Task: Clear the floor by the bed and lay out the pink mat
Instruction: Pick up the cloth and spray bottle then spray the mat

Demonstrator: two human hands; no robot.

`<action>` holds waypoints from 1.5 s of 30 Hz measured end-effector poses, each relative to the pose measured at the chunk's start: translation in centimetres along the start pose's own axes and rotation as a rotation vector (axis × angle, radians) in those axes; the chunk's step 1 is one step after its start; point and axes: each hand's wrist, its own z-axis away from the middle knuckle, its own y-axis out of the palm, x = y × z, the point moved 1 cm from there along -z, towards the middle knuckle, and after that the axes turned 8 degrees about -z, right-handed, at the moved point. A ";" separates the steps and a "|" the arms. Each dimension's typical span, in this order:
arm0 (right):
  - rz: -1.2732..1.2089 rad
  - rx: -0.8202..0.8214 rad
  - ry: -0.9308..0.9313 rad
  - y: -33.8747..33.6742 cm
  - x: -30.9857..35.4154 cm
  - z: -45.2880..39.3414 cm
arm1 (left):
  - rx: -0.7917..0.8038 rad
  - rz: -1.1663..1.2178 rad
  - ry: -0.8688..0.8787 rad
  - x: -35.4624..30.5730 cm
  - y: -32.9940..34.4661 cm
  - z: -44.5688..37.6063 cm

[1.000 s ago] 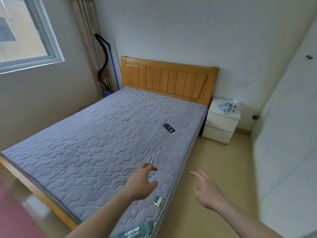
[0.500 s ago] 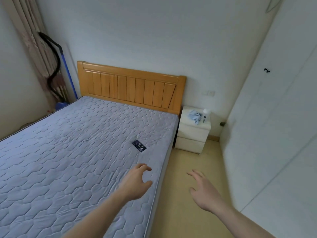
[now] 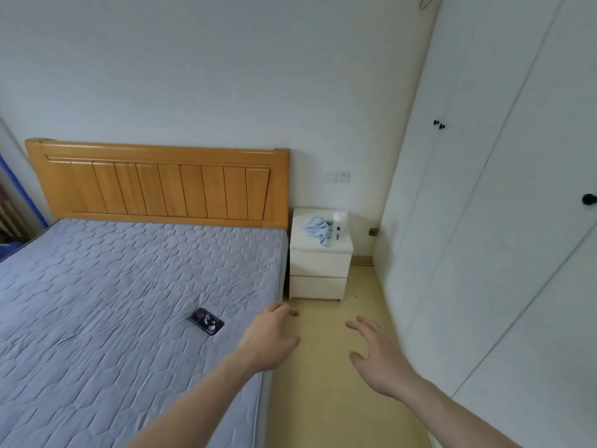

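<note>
Left hand (image 3: 269,342), right hand (image 3: 376,354) both spread, empty over floor (image 3: 326,399) — pink mat unseen; expect it soft, floppy, so I'd grip corners.

bed (image 3: 139,302) cut off left and below — bottle (image 3: 339,226) label (tiny) unreadable.

The bed (image 3: 129,302) fills the left of the room, its headboard (image 3: 158,185) against the back wall. A phone (image 3: 206,321) lies on the mattress near its right edge. Right of the headboard stands a nightstand (image 3: 318,273); on its top, toward the back right corner, a cloth (image 3: 316,229) lies just left of a bottle (image 3: 339,226). A strip of floor (image 3: 339,367) runs between the bed and the wardrobe doors (image 3: 500,237) along the right wall.
</note>
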 end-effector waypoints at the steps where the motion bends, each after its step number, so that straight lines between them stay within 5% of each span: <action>1: -0.008 -0.001 0.006 -0.7 -0.6 -1.8 | 0.010 0.007 -0.008 0.1 0.0 -2.0; 18: -0.049 0.026 -0.055 -8.7 -1.3 -30.9 | -0.008 0.012 -0.144 8.5 -2.9 -27.3; 35: -0.039 -0.049 0.153 -12.6 -3.9 -50.9 | 0.172 0.014 -0.029 12.1 -2.4 -54.8; 45: -0.073 -0.012 0.229 -17.4 -10.9 -63.7 | 0.329 -0.030 -0.106 11.7 3.1 -70.1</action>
